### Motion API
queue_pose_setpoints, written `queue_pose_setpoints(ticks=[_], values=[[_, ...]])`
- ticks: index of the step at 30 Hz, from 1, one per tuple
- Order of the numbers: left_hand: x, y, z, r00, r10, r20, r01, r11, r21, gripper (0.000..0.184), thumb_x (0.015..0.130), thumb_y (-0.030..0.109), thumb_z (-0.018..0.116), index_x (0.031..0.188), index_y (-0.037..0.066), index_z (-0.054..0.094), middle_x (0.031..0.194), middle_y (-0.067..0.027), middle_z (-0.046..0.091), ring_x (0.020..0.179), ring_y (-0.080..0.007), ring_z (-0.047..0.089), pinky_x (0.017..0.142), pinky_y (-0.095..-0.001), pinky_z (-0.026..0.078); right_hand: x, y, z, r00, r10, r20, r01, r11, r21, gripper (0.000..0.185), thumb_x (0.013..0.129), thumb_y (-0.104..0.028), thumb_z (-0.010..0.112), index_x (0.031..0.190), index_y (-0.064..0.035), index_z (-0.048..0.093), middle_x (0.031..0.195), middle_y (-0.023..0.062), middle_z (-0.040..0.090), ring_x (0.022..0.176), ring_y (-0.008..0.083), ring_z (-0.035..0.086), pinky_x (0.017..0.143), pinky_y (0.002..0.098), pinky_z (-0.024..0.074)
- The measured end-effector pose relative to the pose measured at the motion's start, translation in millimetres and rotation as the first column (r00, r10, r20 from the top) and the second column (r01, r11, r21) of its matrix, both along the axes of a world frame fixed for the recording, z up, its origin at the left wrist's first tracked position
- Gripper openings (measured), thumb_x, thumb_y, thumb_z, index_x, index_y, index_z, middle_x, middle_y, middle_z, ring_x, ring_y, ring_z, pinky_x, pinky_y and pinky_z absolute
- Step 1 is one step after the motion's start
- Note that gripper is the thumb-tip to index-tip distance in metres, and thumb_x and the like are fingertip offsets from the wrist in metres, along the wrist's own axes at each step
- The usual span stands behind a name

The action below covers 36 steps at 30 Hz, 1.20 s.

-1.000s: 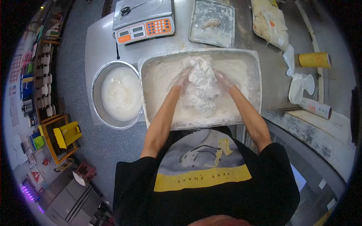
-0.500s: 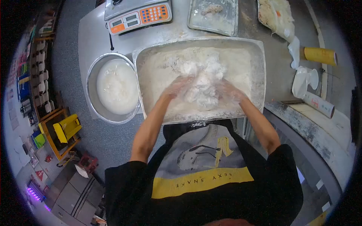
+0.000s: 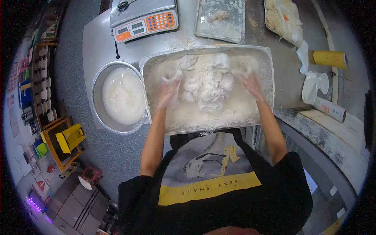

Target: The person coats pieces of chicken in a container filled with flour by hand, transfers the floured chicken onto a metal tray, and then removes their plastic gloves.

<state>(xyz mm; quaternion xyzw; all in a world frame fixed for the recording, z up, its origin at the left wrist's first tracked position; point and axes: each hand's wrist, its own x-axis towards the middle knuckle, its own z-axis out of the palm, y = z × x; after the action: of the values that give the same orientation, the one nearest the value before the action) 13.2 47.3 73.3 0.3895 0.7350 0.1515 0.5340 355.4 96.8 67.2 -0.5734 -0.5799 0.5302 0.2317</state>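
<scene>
A heap of lumpy pieces coated in white flour (image 3: 211, 88) lies in the middle of a large rectangular tub (image 3: 268, 53), on a bed of loose flour. What is under the coating cannot be made out. My left hand (image 3: 168, 90) is over the flour at the left of the heap, its floury fingers blurred but apart. To the right of the heap is my right hand (image 3: 250, 83), also blurred, with its fingers spread. Neither hand holds anything I can see, and both are clear of the heap.
A metal bowl of cloudy white liquid (image 3: 122, 96) stands against the tub's left side. Behind are a digital scale (image 3: 160, 21) with scissors on it (image 3: 123, 5) and a floury metal tray (image 3: 231, 31). At right lie a filled tray (image 3: 284, 19) and a yellow roll (image 3: 330, 59).
Both hands have moved apart, away from the floured heap, left hand leftward and right hand slightly right and up. The coated pieces now sit released in a pile.
</scene>
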Motion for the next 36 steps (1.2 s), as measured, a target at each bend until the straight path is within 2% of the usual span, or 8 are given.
queue_pose_setpoints(ticks=[6,8,12,18,24,26,30,36], values=[[43,22,-69,0.795,-0.431,-0.427,0.604,0.632,0.486,0.054,0.092,0.043,0.038,0.133,0.007,0.039,0.132,-0.0106,0.045,0.117,-0.0200,0.045,0.102,-0.0305,0.031,-57,6,-79,0.763,0.058,-0.644,-0.007,0.997,0.082,0.059,0.090,-0.036,0.046,0.136,-0.0024,0.030,0.137,0.0130,0.035,0.125,0.0227,0.034,0.102,0.0354,0.0304],[62,33,-2,0.886,0.015,0.463,-0.053,0.996,0.070,0.055,0.092,0.047,0.032,0.135,0.012,0.037,0.136,-0.0064,0.040,0.126,-0.0189,0.035,0.105,-0.0309,0.026,-90,14,-14,0.790,-0.166,-0.590,0.042,0.975,-0.218,0.063,0.091,-0.039,0.041,0.138,-0.0024,0.022,0.141,0.0114,0.027,0.128,0.0210,0.028,0.105,0.0352,0.0236],[53,12,-19,0.740,0.112,0.663,-0.181,0.983,0.037,0.061,0.091,0.048,0.034,0.138,0.009,0.030,0.140,-0.0078,0.035,0.127,-0.0202,0.033,0.105,-0.0334,0.024,-64,21,15,0.902,-0.122,-0.414,-0.005,0.956,-0.293,0.068,0.092,-0.047,0.034,0.139,-0.0010,0.021,0.143,0.0103,0.025,0.131,0.0187,0.022,0.108,0.0330,0.0144],[-15,1,-18,0.908,-0.417,-0.038,0.376,0.852,-0.364,0.059,0.093,0.044,0.033,0.136,0.004,0.032,0.140,-0.0056,0.034,0.130,-0.0180,0.030,0.103,-0.0334,0.029,43,-19,-34,0.959,0.149,-0.241,-0.222,0.924,-0.311,0.060,0.091,-0.050,0.034,0.137,-0.0113,0.032,0.134,0.0097,0.039,0.122,0.0229,0.037,0.102,0.0322,0.0298],[19,-62,-77,0.676,-0.715,0.178,0.644,0.691,0.329,0.053,0.093,0.036,0.039,0.135,0.005,0.035,0.141,-0.0072,0.033,0.127,-0.0189,0.035,0.103,-0.0350,0.031,-16,-62,-7,0.985,-0.004,-0.172,-0.138,0.581,-0.802,0.054,0.092,-0.045,0.037,0.135,-0.0132,0.035,0.128,0.0114,0.045,0.099,0.0207,0.054,0.087,0.0302,0.0445],[42,-57,-45,0.571,0.271,0.775,-0.020,0.948,-0.317,0.054,0.090,0.030,0.046,0.134,0.002,0.035,0.141,-0.0088,0.033,0.126,-0.0187,0.036,0.105,-0.0335,0.027,-12,-77,-64,0.749,0.654,0.105,-0.646,0.756,-0.101,0.062,0.089,-0.050,0.042,0.136,-0.0110,0.032,0.126,0.0114,0.047,0.095,0.0197,0.055,0.084,0.0300,0.0460],[31,-58,-60,0.723,-0.304,0.620,0.188,0.951,0.247,0.058,0.087,0.029,0.053,0.133,-0.001,0.035,0.137,-0.0096,0.038,0.125,-0.0195,0.037,0.107,-0.0328,0.024,-38,-66,-23,0.771,0.637,-0.015,-0.596,0.713,-0.370,0.039,0.093,-0.025,0.037,0.125,-0.0048,0.043,0.111,0.0166,0.054,0.099,0.0261,0.053,0.090,0.0378,0.0420],[13,-57,-40,0.604,0.219,0.766,-0.168,0.975,-0.146,0.055,0.081,0.035,0.060,0.118,-0.004,0.049,0.124,-0.0104,0.050,0.117,-0.0229,0.045,0.103,-0.0357,0.030,0,-56,-22,0.872,0.359,0.331,-0.451,0.852,0.264,0.044,0.084,-0.021,0.058,0.122,-0.0041,0.043,0.113,0.0155,0.053,0.101,0.0247,0.054,0.090,0.0347,0.0428]])
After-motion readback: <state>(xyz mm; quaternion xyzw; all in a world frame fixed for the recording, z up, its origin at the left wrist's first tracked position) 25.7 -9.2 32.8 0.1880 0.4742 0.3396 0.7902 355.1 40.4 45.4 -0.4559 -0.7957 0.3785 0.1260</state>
